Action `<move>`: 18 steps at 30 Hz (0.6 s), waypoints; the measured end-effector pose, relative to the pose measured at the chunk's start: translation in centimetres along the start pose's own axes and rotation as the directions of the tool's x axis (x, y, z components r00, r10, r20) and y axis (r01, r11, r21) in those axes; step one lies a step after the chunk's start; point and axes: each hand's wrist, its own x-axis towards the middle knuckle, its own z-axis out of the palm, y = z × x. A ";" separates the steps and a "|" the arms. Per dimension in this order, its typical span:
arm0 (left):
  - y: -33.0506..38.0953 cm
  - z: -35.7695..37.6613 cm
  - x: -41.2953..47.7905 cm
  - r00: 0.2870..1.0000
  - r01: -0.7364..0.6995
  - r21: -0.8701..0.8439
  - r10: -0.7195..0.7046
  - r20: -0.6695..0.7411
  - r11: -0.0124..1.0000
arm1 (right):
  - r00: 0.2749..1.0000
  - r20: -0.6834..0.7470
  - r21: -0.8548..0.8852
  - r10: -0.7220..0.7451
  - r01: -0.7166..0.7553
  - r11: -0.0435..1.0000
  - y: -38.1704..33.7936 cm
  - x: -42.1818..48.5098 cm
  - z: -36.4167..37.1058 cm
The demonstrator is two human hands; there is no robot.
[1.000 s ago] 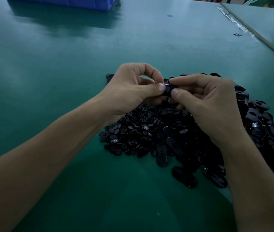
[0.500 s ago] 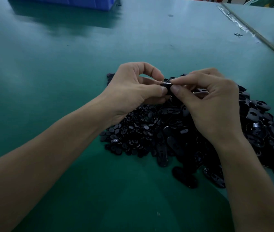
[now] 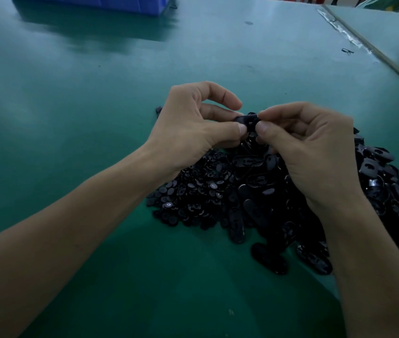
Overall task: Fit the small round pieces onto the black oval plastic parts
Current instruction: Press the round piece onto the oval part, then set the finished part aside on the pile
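Currently I log two hands in view, both raised just above the stock. The left hand (image 3: pixel 193 128) pinches one black oval part (image 3: pixel 248 120) at its left end, between thumb and curled fingers. The right hand (image 3: pixel 310 152) pinches the same part at its right end, with the index finger on top and the thumb below. The fingertips of the two hands nearly meet, and the part bridges them. I can see one small hole in the part's face. Whether a round piece sits under the right fingertips I cannot tell, as it is too dark and too small.

Beneath the hands on the green table (image 3: pixel 84 98) there are two heaps:
- One heap of small round pieces (image 3: pixel 193 191) lies on the left side, with far too many for me to count.
- One larger heap of oval parts (image 3: pixel 376 186) sits at centre and right, touching the first, and is likewise uncountable.

Two loose ovals (image 3: pixel 269 258) lie at the near edge of the big heap, side by side.

Elsewhere I note one blue bin (image 3: pixel 110 3) at the far edge, cut off by the frame. One small dark scrap (image 3: pixel 347 51) lies far right, just beside one pale seam strip (image 3: pixel 340 28).
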 end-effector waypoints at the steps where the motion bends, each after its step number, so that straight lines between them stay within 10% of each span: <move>1: 0.0 0.0 0.0 1.000 -0.012 0.016 0.012 -0.001 1.000 | 1.000 0.003 0.000 0.000 0.000 1.000 -0.1 0.0 0.1; 18: -0.1 -0.1 0.0 0.998 -0.065 0.057 0.063 0.026 0.996 | 0.993 -0.009 0.079 0.114 -0.113 0.990 -0.5 -0.2 0.1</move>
